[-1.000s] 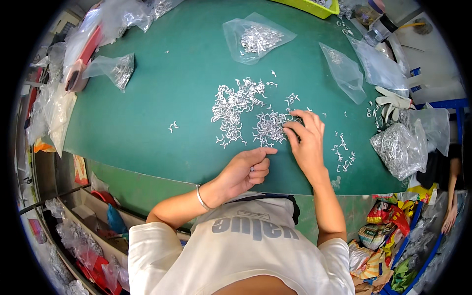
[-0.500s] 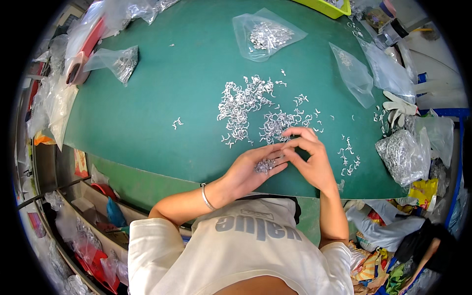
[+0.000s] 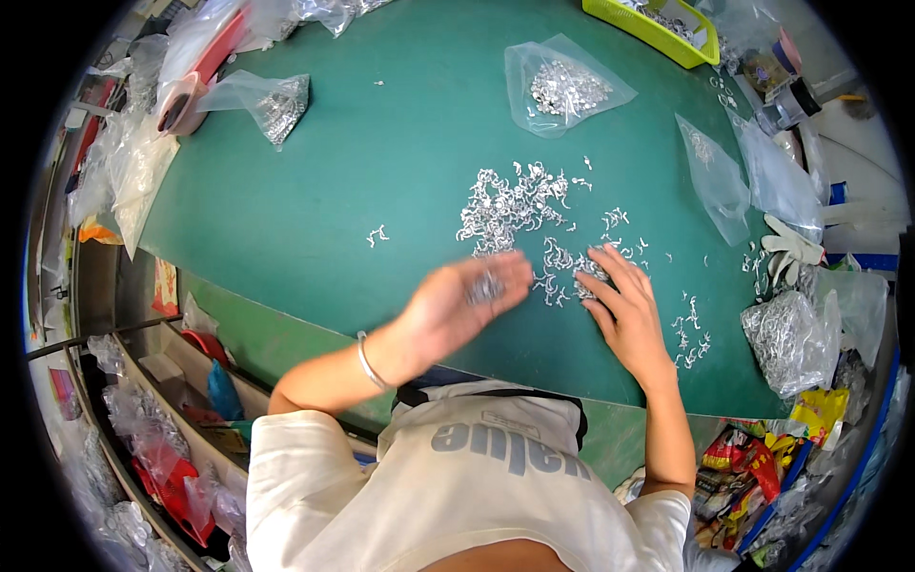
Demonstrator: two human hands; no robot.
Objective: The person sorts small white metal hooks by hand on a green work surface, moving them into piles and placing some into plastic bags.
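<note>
My left hand [image 3: 448, 303] is palm up and blurred, with a small heap of silver metal pieces [image 3: 485, 287] lying in the palm. It hovers at the near side of the larger pile of small curved silver metal pieces [image 3: 507, 202]. My right hand [image 3: 627, 313] reaches down with fingers spread, its fingertips touching the smaller pile of similar pieces [image 3: 557, 259]. Whether a piece is under those fingertips is hidden. More pieces [image 3: 690, 329] lie scattered to the right of my right hand.
On the green table [image 3: 381, 172], a clear bag of silver pieces [image 3: 568, 88] lies at the back, near a yellow-green basket [image 3: 658, 33]. Another filled bag [image 3: 283, 107] is at far left. Along the right edge are flat bags [image 3: 717, 181], a white glove [image 3: 789, 250] and a bulging bag [image 3: 789, 341].
My hands have separated. The left moved left, still carrying pieces in its palm; the right went from above the left fingers down onto the smaller pile. The whole view has shifted slightly.
</note>
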